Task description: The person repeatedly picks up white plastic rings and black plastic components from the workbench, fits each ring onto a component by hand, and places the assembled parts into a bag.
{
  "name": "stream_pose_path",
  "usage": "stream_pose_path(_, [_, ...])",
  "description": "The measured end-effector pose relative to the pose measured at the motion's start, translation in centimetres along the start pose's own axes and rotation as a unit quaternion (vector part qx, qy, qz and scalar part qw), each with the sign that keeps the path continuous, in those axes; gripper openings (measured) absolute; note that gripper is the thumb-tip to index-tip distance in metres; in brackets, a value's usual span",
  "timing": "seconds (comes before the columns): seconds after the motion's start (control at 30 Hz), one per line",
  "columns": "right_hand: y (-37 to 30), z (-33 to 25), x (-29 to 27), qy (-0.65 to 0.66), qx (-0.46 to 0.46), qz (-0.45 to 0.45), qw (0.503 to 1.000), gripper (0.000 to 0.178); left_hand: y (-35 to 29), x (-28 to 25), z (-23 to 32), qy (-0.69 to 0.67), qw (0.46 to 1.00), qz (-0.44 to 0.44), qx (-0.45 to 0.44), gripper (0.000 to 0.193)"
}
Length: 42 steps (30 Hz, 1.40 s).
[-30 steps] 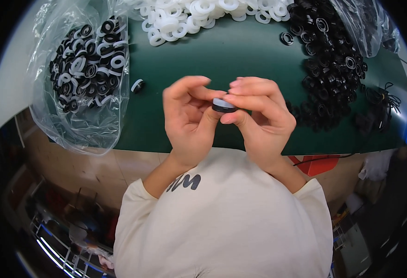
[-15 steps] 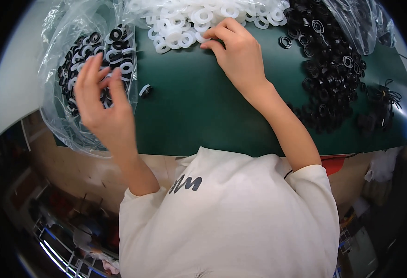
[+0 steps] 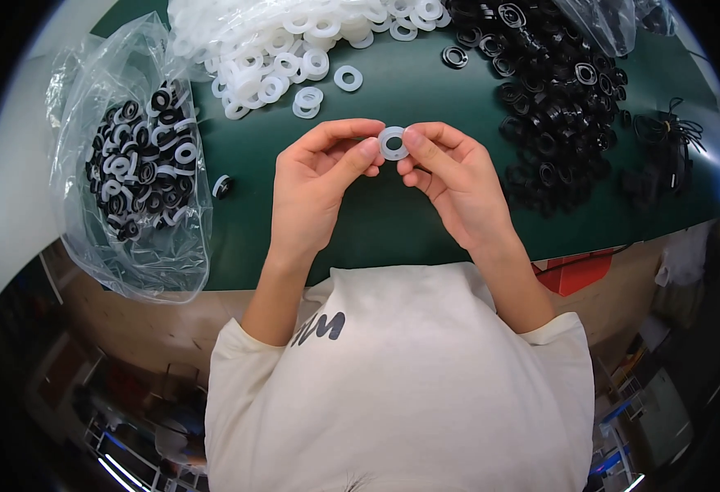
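Observation:
A translucent white ring [image 3: 392, 153] is pinched between my two hands above the middle of the green table. My left hand [image 3: 315, 176] grips its left edge between thumb and forefinger. On the opposite edge, my right hand [image 3: 458, 180] holds it in the same kind of pinch. The ring's open centre faces up toward me. Just beyond my hands, a loose white ring [image 3: 348, 79] lies on the table, near a pile of white rings [image 3: 274, 66]. Whether anything else sits under my curled fingers is hidden.
A clear plastic bag [image 3: 73, 213] at the left contains several black-and-white ring pieces [image 3: 143, 164]. One such piece [image 3: 222, 186] lies beside the bag. Black rings [image 3: 557, 123] are heaped at the right, with a tied black cord [image 3: 672, 131] beyond them on the green table [image 3: 249, 238].
My left hand has moved right, away from the bag. My right hand has come back from the white pile with a ring, and both hands now hold it together.

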State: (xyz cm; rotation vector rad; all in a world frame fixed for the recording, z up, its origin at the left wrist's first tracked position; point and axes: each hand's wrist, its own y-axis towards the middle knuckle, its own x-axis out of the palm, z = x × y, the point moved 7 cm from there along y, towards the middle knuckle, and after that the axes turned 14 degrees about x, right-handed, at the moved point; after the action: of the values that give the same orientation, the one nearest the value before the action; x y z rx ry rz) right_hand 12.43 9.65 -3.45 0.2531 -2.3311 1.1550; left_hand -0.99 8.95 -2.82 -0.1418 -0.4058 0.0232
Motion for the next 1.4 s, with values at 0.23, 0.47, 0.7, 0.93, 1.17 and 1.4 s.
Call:
stream_pose_path(0.23, [-0.7,-1.3,0.6,-0.227,-0.119,0.028,0.966,0.010,-0.4,0.4,0.4,0.071,0.997,-0.038,0.017,0.027])
stream_pose_path(0.47, [-0.2,-6.0,1.0,-0.392,-0.196,0.103,0.893,0.009,-0.8,0.3,2.7,0.235,0.958,-0.132,0.098,0.025])
stream_pose_path(0.7, [2.2,-9.2,-1.0,-0.630,-0.366,0.285,0.623,0.021,-0.9,-1.9,1.0,-0.090,0.994,0.061,-0.015,0.019])
stream_pose_path(0.93, [-1.0,-6.7,-0.4,-0.235,-0.190,0.084,0.949,0.024,-0.8,-2.0,0.4,0.032,0.996,0.081,0.022,0.024])
stream_pose_path(1.17, [-2.5,-3.5,1.2,-0.162,-0.198,0.065,0.965,0.017,-0.8,1.1,-0.1,-0.077,0.992,0.083,0.058,0.018])
stream_pose_path(1.4, [-3.5,-2.5,0.5,-0.276,-0.324,0.181,0.887,0.020,-1.1,1.7,-0.1,-0.067,0.988,0.121,0.073,0.016])
